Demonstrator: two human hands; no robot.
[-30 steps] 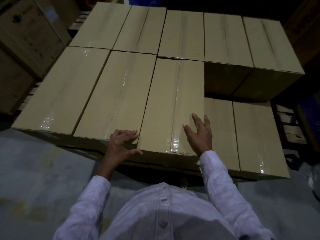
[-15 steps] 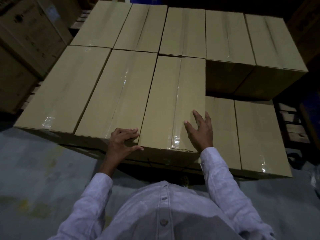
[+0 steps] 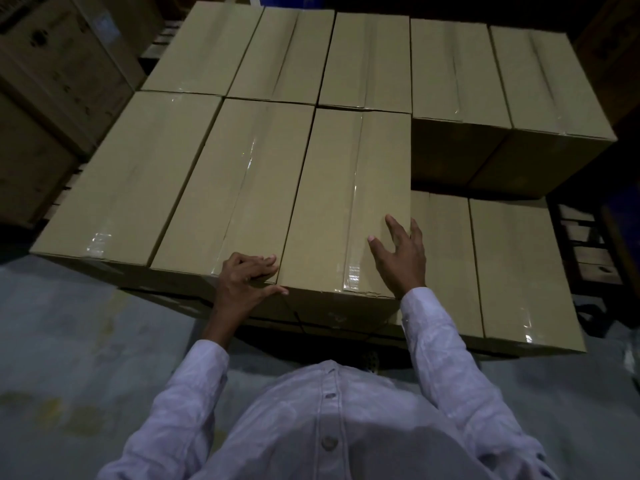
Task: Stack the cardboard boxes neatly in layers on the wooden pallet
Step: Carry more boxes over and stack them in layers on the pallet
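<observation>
Presently, box (image 3: 343, 202) is held on the top layer, near row, third from left.
Left hand (image 3: 247, 282) is curled around its near-left corner; right hand (image 3: 401, 258) is laid flat, fingers spread, on its right edge.

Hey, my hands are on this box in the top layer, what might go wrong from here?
1. The left hand curls on the neighbouring box right at its seam with the front row's end box; shoving that box leftward may pinch fingers.
2. The right hand, fingers spread, is at the end box's right edge, beside a drop to the lower layer; a rightward push could tip the box over.
</observation>
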